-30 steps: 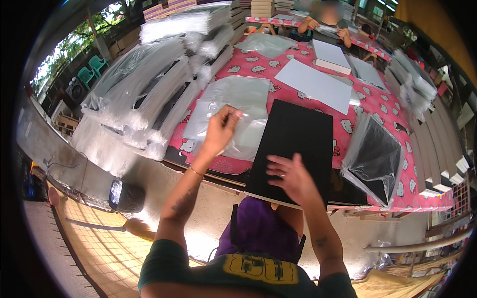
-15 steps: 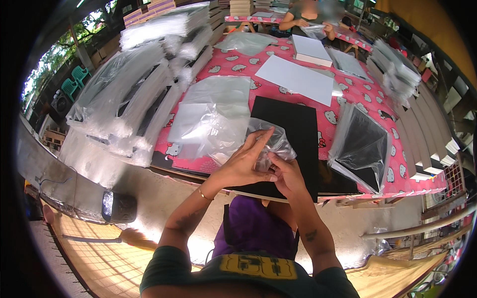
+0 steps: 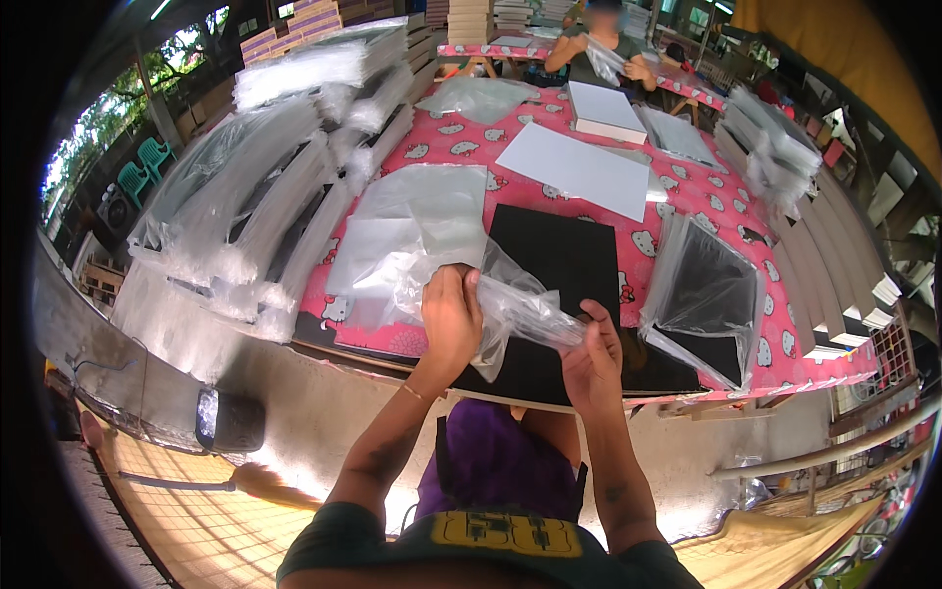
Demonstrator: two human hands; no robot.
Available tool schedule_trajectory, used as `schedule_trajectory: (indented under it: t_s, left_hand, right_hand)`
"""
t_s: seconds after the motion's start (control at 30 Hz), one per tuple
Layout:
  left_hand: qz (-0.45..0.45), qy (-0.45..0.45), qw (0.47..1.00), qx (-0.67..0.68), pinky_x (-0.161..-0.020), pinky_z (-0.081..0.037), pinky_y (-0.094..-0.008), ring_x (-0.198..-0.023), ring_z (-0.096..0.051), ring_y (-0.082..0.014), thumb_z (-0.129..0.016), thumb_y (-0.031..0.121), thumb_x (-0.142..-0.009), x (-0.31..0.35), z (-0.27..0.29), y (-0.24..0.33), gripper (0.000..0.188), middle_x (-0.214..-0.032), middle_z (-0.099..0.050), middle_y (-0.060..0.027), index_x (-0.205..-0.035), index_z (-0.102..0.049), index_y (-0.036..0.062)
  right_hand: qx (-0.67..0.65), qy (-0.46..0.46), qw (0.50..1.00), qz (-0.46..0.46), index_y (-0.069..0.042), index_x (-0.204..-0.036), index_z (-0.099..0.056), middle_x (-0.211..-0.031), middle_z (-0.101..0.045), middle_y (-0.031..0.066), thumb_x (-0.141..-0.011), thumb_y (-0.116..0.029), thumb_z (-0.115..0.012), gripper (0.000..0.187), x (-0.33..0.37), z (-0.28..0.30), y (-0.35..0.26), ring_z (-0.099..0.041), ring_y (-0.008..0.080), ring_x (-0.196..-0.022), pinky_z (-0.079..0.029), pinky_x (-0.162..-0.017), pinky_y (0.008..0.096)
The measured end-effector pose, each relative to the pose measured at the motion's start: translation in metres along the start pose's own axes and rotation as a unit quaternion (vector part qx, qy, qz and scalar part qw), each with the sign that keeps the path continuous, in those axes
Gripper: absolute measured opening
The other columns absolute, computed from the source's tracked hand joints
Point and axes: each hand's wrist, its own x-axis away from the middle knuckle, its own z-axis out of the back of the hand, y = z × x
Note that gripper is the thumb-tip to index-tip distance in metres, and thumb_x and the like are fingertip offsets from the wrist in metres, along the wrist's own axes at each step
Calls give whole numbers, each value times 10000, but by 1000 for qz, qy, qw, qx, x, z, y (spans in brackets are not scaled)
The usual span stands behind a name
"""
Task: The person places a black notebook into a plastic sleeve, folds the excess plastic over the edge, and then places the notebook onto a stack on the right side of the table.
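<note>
A clear plastic bag (image 3: 520,304) is stretched between my two hands above a black board (image 3: 564,240) at the table's near edge. My left hand (image 3: 452,319) is closed on the bag's left part. On its other end, my right hand (image 3: 594,358) pinches the plastic between thumb and fingers. Left of the board lies a pile of flat clear bags (image 3: 417,211), partly under the bag I hold. To the right rests a black board wrapped in clear plastic (image 3: 702,290). Beyond the black board lies a white sheet (image 3: 579,167).
Tall stacks of plastic-wrapped boards (image 3: 235,187) line the table's left side. Grey boards (image 3: 834,255) and more wrapped packs (image 3: 775,147) stand along the right. A white stack (image 3: 606,110) sits farther back on the pink patterned cloth (image 3: 643,240). Across from me, another person (image 3: 603,59) handles clear plastic.
My hands have moved apart, drawing the bunched plastic bag out lengthwise between them. The person across has lifted their piece of plastic higher.
</note>
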Motion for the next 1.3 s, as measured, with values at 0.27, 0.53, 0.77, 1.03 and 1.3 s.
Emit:
schedule_trajectory:
  t_s: [0.27, 0.53, 0.77, 1.03, 1.3]
  left_hand:
    - [177, -206, 952, 144, -926, -382, -442, -1090, -521, -350, -645, 77, -800, -11, 46, -64, 110, -1095, -572, -225, -880, -595, 21]
    - [-247, -325, 909, -83, -779, -484, -422, -941, -573, -349, -611, 13, -721, -75, 38, 38, 376, -1033, -545, -176, -1097, -599, 17]
    - [-227, -100, 938, -242, -751, -469, -467, -835, -563, -344, -650, 129, -744, -82, 78, 48, 408, -997, -518, -180, -1137, -598, 35]
    - [12, -500, 745, 442, -546, -443, -342, -595, -562, -212, -674, 234, -809, -66, 107, 45, 289, -664, -569, -103, -709, -540, -1]
    - [230, -280, 669, 648, -813, -515, -326, -836, -628, -171, -524, 280, -943, -50, 88, 32, 259, -906, -625, -67, -1064, -556, 53]
  right_hand:
    - [47, -49, 993, -101, -69, -1165, -540, -837, -570, 25, -860, -85, -575, 308, -21, 9, -79, -540, 93, -613, -511, -610, 241]
    - [871, -177, 446, 107, -137, -1169, -583, -1085, -496, 127, -757, -85, -704, 433, -42, -63, -94, -581, 308, -923, -501, -760, 405]
    - [896, 49, 421, 133, -34, -1053, -642, -1158, -528, 182, -766, -343, -702, 426, -20, -51, -151, -591, 363, -977, -496, -796, 416]
    - [332, -100, 935, -70, 48, -963, -644, -1087, -584, 151, -848, -462, -567, 529, 4, 34, -146, -590, 271, -979, -459, -858, 416]
    - [312, -315, 870, -215, 4, -975, -647, -1106, -606, 141, -822, -216, -673, 270, 11, 86, -134, -596, 262, -963, -482, -829, 411]
